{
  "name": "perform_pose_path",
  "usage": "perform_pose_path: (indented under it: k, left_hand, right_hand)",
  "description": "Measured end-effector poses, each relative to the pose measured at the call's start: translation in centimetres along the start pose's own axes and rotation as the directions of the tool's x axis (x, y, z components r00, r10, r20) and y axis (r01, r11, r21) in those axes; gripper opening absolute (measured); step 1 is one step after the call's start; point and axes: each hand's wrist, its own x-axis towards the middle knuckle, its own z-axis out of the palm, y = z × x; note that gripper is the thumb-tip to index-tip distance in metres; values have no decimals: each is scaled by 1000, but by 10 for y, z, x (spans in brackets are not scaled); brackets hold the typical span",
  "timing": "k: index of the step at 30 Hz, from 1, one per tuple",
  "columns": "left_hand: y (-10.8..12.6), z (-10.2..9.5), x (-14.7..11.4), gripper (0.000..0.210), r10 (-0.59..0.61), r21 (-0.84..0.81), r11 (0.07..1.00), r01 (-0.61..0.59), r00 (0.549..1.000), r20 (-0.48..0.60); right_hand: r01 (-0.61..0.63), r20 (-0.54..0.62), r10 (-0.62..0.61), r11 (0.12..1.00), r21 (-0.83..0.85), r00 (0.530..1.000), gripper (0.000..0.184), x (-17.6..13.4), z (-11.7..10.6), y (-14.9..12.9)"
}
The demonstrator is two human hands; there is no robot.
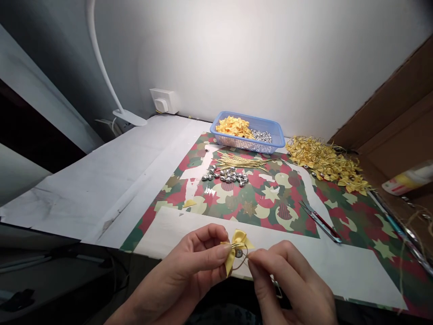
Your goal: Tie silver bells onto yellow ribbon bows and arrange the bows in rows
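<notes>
My left hand point(199, 262) pinches a small yellow ribbon bow point(236, 246) at the near edge of the table. My right hand point(287, 280) pinches a thin gold wire point(244, 264) that loops under the bow, with a small silver bell just visible at the bow's knot. Further back on the patterned paper lie several silver bells point(227, 176) and a bundle of gold wires point(241, 161). A blue basket point(274, 140) behind them holds yellow bows and silver bells.
A heap of finished yellow bows point(326, 163) lies at the back right. Small red-handled snips point(321, 221) rest on the patterned paper point(267, 198) to the right. A white lamp base point(130, 117) and wall socket point(164, 100) stand at the back left. A cardboard wall point(395, 122) closes the right side.
</notes>
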Motion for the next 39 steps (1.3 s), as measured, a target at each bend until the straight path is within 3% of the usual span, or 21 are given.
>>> perform_pose_path:
  k: [18,24,39]
  left_hand:
    - [1,7,2,10,-6,-20,1000,6,1000,2]
    - [1,7,1,12,-3,-21,1000,2,998,-63]
    - [0,10,3,11,40,42,998,-41,999,5]
  right_hand:
    - [41,-48,-42,999,-19,998,14,-2,6,6]
    - [28,-40,-30,999,-39,999,15,-1,3,3]
    - [42,-14,-42,999,-34,999,15,-1,2,5]
